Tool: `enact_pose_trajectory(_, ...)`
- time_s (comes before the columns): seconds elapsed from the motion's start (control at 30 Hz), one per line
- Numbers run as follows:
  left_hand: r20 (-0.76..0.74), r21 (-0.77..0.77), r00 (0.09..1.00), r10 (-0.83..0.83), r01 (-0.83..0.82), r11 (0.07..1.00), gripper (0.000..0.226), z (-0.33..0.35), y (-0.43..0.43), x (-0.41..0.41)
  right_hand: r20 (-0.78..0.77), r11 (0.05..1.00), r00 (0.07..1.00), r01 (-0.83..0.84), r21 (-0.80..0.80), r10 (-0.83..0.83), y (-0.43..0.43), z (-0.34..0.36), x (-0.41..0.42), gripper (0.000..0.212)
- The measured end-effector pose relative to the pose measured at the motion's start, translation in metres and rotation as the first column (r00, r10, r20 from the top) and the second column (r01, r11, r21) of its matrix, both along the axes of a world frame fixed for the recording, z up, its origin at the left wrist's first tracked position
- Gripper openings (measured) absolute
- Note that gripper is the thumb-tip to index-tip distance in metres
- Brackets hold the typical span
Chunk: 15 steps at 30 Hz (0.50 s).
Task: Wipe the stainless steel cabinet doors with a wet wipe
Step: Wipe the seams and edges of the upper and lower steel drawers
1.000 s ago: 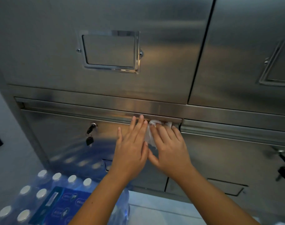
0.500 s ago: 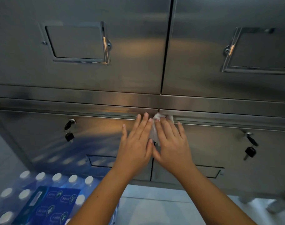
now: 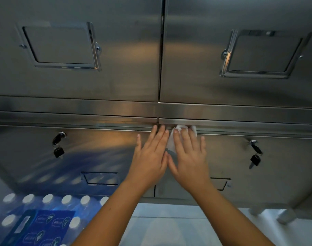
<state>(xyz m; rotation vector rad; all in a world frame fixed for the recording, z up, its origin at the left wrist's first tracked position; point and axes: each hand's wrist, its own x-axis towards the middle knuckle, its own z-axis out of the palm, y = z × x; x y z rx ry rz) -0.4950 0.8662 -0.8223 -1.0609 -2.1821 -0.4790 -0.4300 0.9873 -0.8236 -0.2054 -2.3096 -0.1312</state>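
The right hand (image 3: 189,157) lies flat, fingers straight and close together, pressing a white wet wipe (image 3: 170,142) against the top edge of the lower right cabinet door (image 3: 231,162). The wipe is bunched under the fingers and shows past the fingertips and beside the index finger. Just to its left, thumbs close together, the left hand (image 3: 150,157) rests flat on the lower left cabinet door (image 3: 98,157). Its fingers are straight and hold nothing, the fingertips reaching the door's top edge by the seam between the two doors.

Well left of the left hand a key (image 3: 58,144) hangs in a lock, and a second key (image 3: 255,154) hangs well right of the right hand. Above both hands are the upper left door (image 3: 126,82) and upper right door (image 3: 196,86). Below the left forearm sits a pack of water bottles (image 3: 45,219).
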Motion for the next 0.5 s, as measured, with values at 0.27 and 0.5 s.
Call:
enact_pose_trajectory(0.27, -0.015, 0.016, 1.0, 0.022, -0.022, 1.0, 0.057, -0.005, 0.003, -0.002, -0.007, 0.998, 1.0, 0.009, 0.056, -0.009, 0.033, -0.008, 0.015, 0.064)
enact_pose_trajectory(0.5, -0.013, 0.082, 1.0, 0.007, -0.006, 0.997, 0.06, -0.017, 0.008, -0.007, -0.025, 1.0, 1.0, -0.004, -0.005, 0.004, 0.014, -0.002, 0.004, 0.062)
